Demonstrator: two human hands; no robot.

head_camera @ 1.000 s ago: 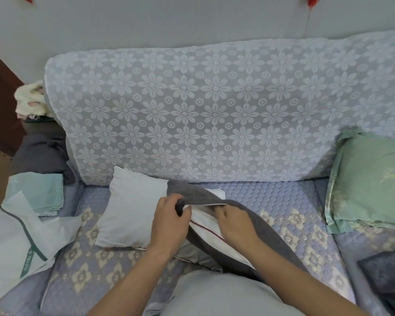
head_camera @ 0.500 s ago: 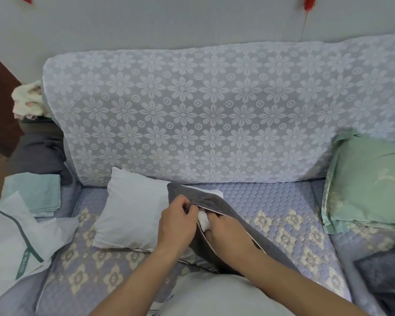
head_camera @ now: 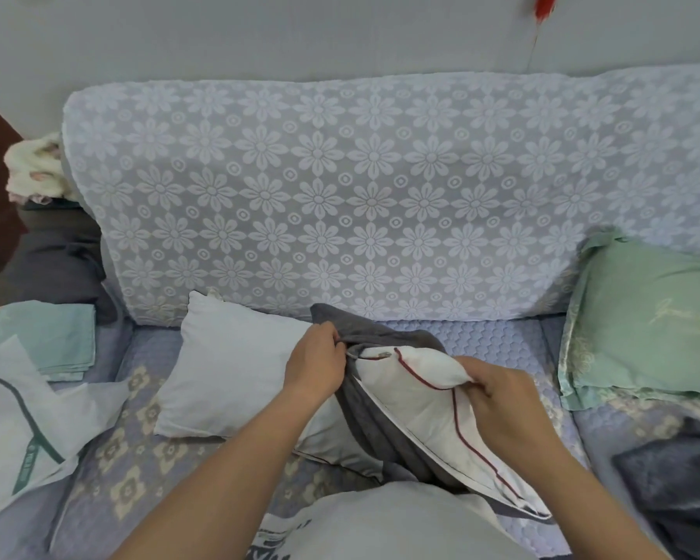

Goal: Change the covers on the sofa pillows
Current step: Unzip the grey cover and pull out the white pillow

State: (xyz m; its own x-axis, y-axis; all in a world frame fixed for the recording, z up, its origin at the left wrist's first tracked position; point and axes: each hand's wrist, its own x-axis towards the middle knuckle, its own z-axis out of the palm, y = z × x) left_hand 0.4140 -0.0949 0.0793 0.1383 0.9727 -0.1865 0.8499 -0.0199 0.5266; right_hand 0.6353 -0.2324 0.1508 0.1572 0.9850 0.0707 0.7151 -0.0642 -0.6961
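Note:
A dark grey pillow cover lies on the sofa seat in front of me, with a white pillow with dark red piping partly out of its opening. My left hand pinches the grey cover's edge near its zipper. My right hand grips the white pillow's corner, which sticks out of the cover. A bare white pillow lies to the left, partly under the grey cover.
A green-covered pillow leans at the sofa's right. Folded mint cloth and a white cover with green trim lie at the left. Dark grey fabric sits at the right front. The flower-patterned backrest stands behind.
My right hand has moved right and drawn the white pillow's corner out of the grey cover. My left hand still holds the cover's edge in about the same place.

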